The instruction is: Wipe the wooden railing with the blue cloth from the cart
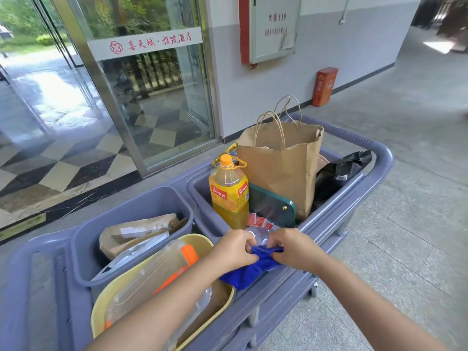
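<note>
A blue cloth (247,271) hangs bunched over the near edge of the grey-purple cart (374,158). My left hand (234,250) and my right hand (291,249) both pinch its upper edge, fingers closed on the fabric, just above the cart's right compartment. Most of the cloth droops below my hands, towards the yellow tub. No wooden railing can be made out clearly; only dark bars show as a reflection in the glass door.
The cart holds an orange drink bottle (229,193), a brown paper bag (281,165), a black bag (339,173), a green board (273,206) and a yellow tub (202,243) with a clear box. Glass doors (152,97) stand left; a red box (324,86) sits by the wall.
</note>
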`<state>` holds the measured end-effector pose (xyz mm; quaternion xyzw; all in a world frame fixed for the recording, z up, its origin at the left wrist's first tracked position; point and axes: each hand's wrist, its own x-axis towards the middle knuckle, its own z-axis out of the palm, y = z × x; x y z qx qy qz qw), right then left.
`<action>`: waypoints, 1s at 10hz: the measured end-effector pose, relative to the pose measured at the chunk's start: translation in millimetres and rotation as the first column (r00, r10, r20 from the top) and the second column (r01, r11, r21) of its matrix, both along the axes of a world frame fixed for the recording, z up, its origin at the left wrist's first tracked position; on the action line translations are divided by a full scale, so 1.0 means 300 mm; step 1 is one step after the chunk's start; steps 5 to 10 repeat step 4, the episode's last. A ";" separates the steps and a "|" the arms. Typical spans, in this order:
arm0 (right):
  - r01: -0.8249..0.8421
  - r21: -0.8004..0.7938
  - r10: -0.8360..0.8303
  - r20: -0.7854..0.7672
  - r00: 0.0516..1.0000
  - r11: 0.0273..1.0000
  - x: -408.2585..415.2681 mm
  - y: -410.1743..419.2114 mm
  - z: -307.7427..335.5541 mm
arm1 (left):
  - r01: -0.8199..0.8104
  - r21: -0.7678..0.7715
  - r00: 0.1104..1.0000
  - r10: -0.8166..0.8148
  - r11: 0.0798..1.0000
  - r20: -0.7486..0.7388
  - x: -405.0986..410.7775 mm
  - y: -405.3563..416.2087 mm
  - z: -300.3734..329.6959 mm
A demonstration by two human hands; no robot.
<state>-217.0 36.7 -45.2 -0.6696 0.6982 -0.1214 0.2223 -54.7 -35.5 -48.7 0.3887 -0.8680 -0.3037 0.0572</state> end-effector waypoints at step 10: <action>-0.130 0.229 0.155 -0.092 0.984 0.965 0.007 -0.069 0.093 | 0.112 0.108 0.984 -0.126 0.988 0.127 0.007 -0.012 0.064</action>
